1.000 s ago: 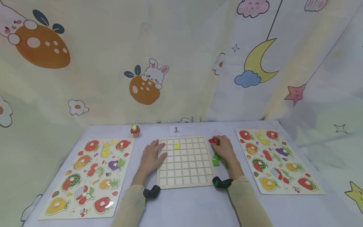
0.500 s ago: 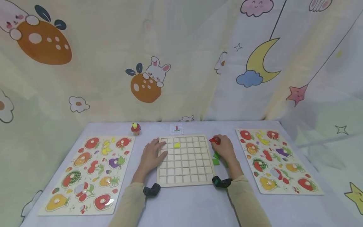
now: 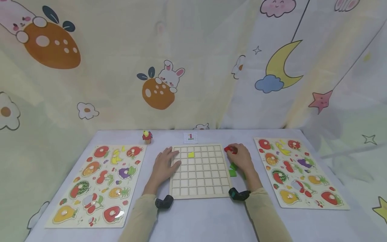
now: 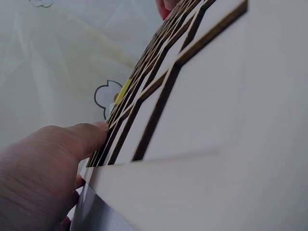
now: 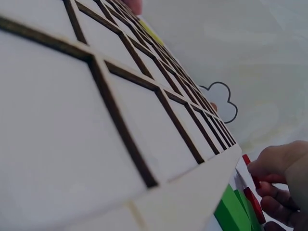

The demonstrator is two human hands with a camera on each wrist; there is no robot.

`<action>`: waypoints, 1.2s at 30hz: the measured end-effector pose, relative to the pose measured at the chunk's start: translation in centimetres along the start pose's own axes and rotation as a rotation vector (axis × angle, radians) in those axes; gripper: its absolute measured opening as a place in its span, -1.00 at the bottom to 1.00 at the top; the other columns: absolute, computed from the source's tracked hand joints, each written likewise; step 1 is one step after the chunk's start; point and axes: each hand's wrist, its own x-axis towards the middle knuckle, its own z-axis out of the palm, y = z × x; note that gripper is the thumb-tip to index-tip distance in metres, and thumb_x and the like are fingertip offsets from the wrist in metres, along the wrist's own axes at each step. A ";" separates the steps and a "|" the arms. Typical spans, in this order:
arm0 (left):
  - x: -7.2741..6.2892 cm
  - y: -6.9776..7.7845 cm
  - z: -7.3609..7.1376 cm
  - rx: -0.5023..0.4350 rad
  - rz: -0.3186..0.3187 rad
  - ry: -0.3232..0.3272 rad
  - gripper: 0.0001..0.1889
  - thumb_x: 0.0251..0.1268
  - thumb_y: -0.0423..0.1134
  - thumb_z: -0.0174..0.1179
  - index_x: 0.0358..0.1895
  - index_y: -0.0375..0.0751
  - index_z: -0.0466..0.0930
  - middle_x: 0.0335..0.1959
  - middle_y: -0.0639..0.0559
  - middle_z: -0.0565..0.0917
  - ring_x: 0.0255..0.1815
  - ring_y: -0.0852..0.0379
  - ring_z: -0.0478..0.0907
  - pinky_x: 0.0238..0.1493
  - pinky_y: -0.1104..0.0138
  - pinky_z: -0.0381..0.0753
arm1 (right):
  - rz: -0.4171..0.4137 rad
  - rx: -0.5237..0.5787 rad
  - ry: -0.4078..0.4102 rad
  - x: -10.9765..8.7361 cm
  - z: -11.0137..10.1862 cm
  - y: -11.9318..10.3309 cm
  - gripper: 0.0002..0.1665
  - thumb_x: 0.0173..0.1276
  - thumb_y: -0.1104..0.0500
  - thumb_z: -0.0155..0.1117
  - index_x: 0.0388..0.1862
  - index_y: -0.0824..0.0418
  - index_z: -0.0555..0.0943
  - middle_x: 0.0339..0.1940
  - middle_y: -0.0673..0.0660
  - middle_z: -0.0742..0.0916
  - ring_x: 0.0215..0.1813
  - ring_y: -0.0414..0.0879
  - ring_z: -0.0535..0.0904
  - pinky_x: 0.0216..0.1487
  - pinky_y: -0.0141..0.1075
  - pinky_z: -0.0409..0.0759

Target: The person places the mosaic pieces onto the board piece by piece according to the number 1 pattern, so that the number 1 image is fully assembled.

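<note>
A pale wooden grid board [image 3: 201, 196] lies mid-table, with a yellow tile [image 3: 191, 155] in a cell near its upper left. My left hand [image 3: 163, 167] rests on the board's left edge, fingers spread; in the left wrist view its thumb [image 4: 89, 137] touches the rim. Beyond the board's upper right corner, my right hand [image 3: 242, 158] pinches a red tile [image 5: 251, 172] between thumb and fingers. Another red tile [image 5: 254, 205] lies just under those fingers. Green tiles [image 3: 232, 173] lie by the board's right edge, partly hidden by the right hand and wrist.
Fruit puzzle boards stand on both sides, a left one [image 3: 87, 223] and a right one [image 3: 314, 205]. Behind the grid board lie a small pattern card [image 3: 190, 137] and a parrot figure [image 3: 147, 137]. A printed curtain [image 3: 208, 67] hangs behind the table.
The head view has shifted slightly, so the scene sits a little farther right. Both hands keep nearly the same places, the right one still at the red tiles.
</note>
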 end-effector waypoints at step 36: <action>0.0 0.1 0.0 -0.008 0.006 0.017 -0.49 0.27 0.00 0.17 0.26 -0.06 0.45 0.44 -0.16 0.26 0.51 -0.15 0.06 0.53 -0.07 -0.11 | -0.148 0.081 -0.078 -0.3 1.0 -2.1 -0.57 0.30 0.11 0.21 0.12 0.23 0.55 -0.03 0.21 0.61 -0.03 0.06 0.51 -0.01 -0.10 0.53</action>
